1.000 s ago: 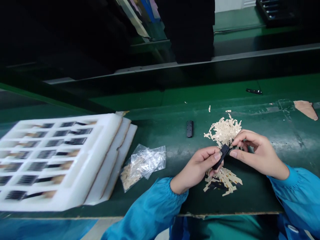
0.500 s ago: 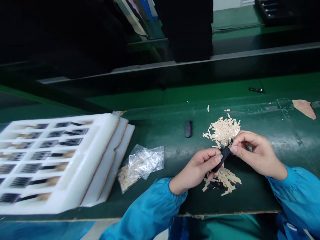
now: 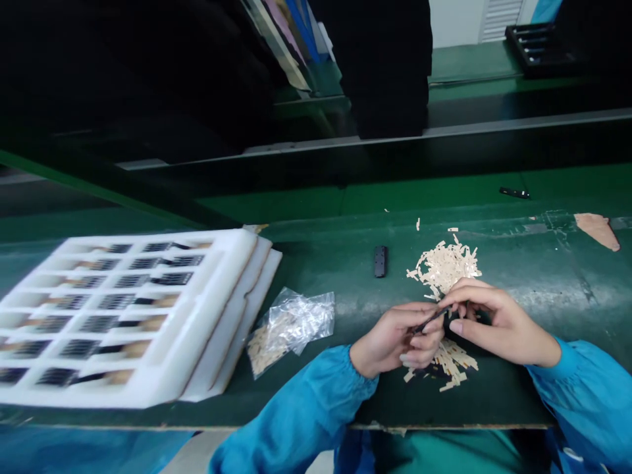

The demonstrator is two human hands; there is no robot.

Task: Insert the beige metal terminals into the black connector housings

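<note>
Between my two hands is a small black plastic part (image 3: pixel 432 320), turned so that it shows its thin edge. My left hand (image 3: pixel 402 332) is closed around its lower end, with the fingers curled under it. At the upper end, the fingertips of my right hand (image 3: pixel 494 321) grip the part, while the right thumb sits lower and a little apart. Just beyond the hands lies a heap of small cream-coloured strips (image 3: pixel 447 264). A second pile of strips (image 3: pixel 454 363) is below them, partly hidden by my hands. Another black part (image 3: pixel 380 261) rests on the green bench to the left.
Clear plastic bags (image 3: pixel 291 322) with cream strips lie left of my hands. Farther left is a stack of white foam trays (image 3: pixel 217 316) holding black-and-tan pieces in slots. A thin black piece (image 3: pixel 514 193) and a tan scrap (image 3: pixel 597 230) lie toward the back right.
The black part has turned from showing its broad face to its edge. My right fingers have moved over its upper end, and my left fingers have curled further beneath. The view has shifted slightly.
</note>
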